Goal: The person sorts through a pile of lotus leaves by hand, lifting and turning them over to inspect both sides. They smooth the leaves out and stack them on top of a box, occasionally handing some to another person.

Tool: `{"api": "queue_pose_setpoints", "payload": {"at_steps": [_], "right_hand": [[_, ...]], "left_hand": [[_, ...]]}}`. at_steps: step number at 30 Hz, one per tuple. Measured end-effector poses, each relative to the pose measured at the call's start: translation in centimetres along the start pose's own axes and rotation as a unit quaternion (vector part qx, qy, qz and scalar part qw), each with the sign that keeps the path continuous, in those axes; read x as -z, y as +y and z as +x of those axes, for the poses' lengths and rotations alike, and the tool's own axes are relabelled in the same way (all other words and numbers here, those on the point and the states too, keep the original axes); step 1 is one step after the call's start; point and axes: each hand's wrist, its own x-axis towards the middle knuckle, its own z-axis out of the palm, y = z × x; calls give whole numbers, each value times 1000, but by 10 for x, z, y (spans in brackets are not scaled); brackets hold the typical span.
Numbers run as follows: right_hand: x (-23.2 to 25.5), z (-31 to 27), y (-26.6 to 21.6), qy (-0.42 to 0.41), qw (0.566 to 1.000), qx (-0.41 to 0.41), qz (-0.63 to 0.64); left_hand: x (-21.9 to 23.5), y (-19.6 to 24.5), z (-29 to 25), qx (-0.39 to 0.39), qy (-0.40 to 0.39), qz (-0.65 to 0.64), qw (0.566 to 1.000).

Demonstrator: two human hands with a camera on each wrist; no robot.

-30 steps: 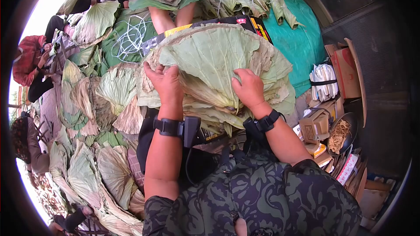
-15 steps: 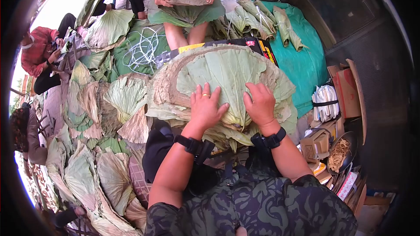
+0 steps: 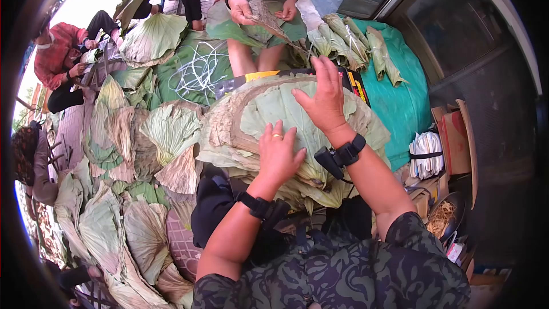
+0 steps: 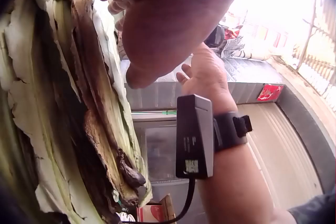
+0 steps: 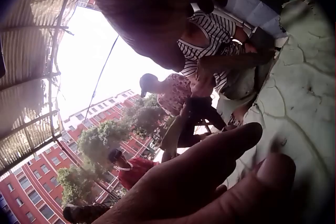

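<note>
A thick stack of dried lotus leaves (image 3: 369, 129), folded into half-rounds, lies across the person's lap. Its top leaf (image 3: 271, 109) is pale green with a brown, ragged leaf edge (image 3: 226, 123) on the left. My left hand (image 3: 278, 154) rests on the near part of that top leaf, fingers spread and a ring on one. Raised over the far right part of the stack is my right hand (image 3: 325, 100), its fingers extended and nothing held. From the side, the left wrist view shows the layered leaf edges (image 4: 31, 98) and a dark stem end (image 4: 130, 169).
Opposite, a person in a striped shirt handles a brown leaf (image 3: 266, 17). Tied leaf bundles (image 3: 346, 37) lie on a green tarp (image 3: 409, 109). White string (image 3: 197, 71) and many spread leaves (image 3: 171, 131) cover the left side. Cardboard boxes (image 3: 457, 143) stand at right.
Both hands first hold the top leaf's sides, then press flat on it. Now the right hand has lifted away toward the far edge, while the left stays on the leaf. The head view has shifted.
</note>
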Motion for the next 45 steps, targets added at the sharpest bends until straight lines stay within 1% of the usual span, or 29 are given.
{"api": "queue_pose_setpoints", "payload": {"at_steps": [5, 7, 12, 14, 15, 17, 18, 19, 20, 21, 22, 23, 24, 25, 27, 29, 31, 32, 33, 34, 35, 37, 39, 40, 41, 42, 43, 44, 45], "right_hand": [[-49, 58, -8, 7, 998, 7, -65], [-60, 71, -8, -142, 983, -47, -110], [-77, 81, 30, -217, 956, -119, -157], [-64, 75, 44, -88, 988, -50, -120], [-52, 70, 50, -91, 987, -56, -123], [-27, 64, 55, -27, 973, -127, 190], [-11, 58, 48, -27, 973, -131, 188], [10, 44, 36, -8, 903, -258, 343], [27, 27, 27, 13, 792, -373, 483], [34, 7, 26, 28, 740, -421, 524], [36, -14, 28, 44, 683, -464, 562], [37, -35, 28, 42, 659, -502, 559], [38, -55, 26, 40, 633, -539, 554], [40, -69, 20, 45, 631, -542, 554], [41, -91, 5, -4, 615, -575, 540], [42, -98, -4, -14, 627, -575, 526], [46, -100, -6, -28, 641, -573, 510], [47, -99, -6, -31, 655, -560, 507], [49, -98, -7, -35, 668, -548, 503], [54, -97, -8, -33, 668, -549, 501], [62, -96, -8, -89, 668, -565, 477], [75, -99, -5, -143, 664, -580, 449], [87, -102, -6, -250, 739, -507, 367], [94, -103, -12, -208, 761, -464, 402], [104, -102, -16, -192, 745, -435, 469], [118, -93, -27, -172, 726, -404, 530], [131, -84, -44, -117, 645, -364, 662], [150, -69, -60, -139, 582, -267, 755], [162, -59, -71, -151, 538, -174, 811]], "left_hand": [[9, 2, 1, 3, 11, -21, 1000], [10, 0, 2, 9, 18, -32, 999], [9, -3, 5, -5, 55, -53, 997], [8, -3, 6, -5, 61, -84, 995], [7, -3, 6, -8, 76, -111, 991], [5, -3, 6, -20, 89, -118, 989], [4, -3, 6, -17, 88, -140, 986], [3, -3, 6, -14, 87, -162, 983], [1, -6, 7, -35, 61, -175, 982], [-1, -3, 6, -37, 56, -176, 982], [-2, 1, 6, 61, 40, -364, 929], [-3, 4, 7, 158, 22, -532, 831], [1, 1, 9, 204, -16, -610, 765], [2, -1, 11, 205, -22, -608, 767], [3, -4, 17, 236, 0, -753, 615], [-8, -10, 22, 195, 31, -759, 621], [-17, -18, 27, 261, 83, -683, 677], [-28, -29, 31, 240, 89, -650, 716], [-30, -32, 33, 239, 87, -651, 715], [-33, -34, 34, 163, 132, -556, 804], [-36, -37, 35, 83, 173, -448, 873], [-43, -43, 38, 98, 184, -417, 885], [-43, -49, 38, 112, 196, -387, 894], [-41, -50, 38, 149, 178, -444, 866], [-40, -50, 38, 184, 157, -500, 832], [-37, -50, 37, 165, 162, -512, 827], [-36, -48, 36, 174, 165, -545, 804], [-10, -29, 29, 243, 93, -504, 824], [-2, -28, 23, 208, 59, -523, 825]]}}
